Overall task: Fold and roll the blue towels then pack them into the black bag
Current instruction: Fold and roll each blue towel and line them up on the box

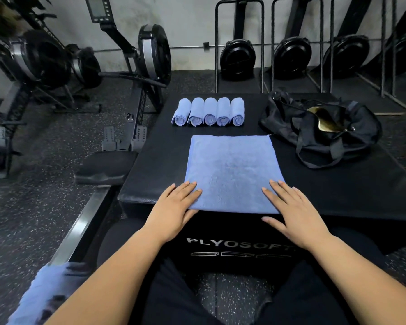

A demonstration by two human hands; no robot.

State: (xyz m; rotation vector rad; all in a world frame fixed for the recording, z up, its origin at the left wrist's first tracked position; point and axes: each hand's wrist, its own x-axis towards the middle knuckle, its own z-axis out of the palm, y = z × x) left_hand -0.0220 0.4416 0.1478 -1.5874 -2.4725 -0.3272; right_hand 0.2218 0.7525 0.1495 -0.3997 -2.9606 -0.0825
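At the near left, off the box, a blurred heap of blue cloth (40, 294), likely more towels but too smeared to tell. Left hand (174, 205) flat, with straight fingers close together, resting on the near left corner of the spread blue towel (232, 170), thumb side off the cloth on the black plyo box (150, 184). Towel smooth and roughly square in the middle of the box top, near edge along the box's near rim. Beyond it, at the far side, five rolled towels (210, 111) in a touching row, with spiral ends toward the near side. Right hand (288, 207) likewise flat and relaxed on the near right corner, holding nothing. At the far right, black duffel bag (321, 127) unzipped and gaping, near the towel's far right corner. For a good fold: pinch both near corners at once, carry them evenly across, match edges before pressing, then smooth from the crease outward. Aim for a strip as wide as the finished rolls. Roll tightly from one short end, with even pressure on both sides, to avoid a coned spiral. Packing apparently not begun.
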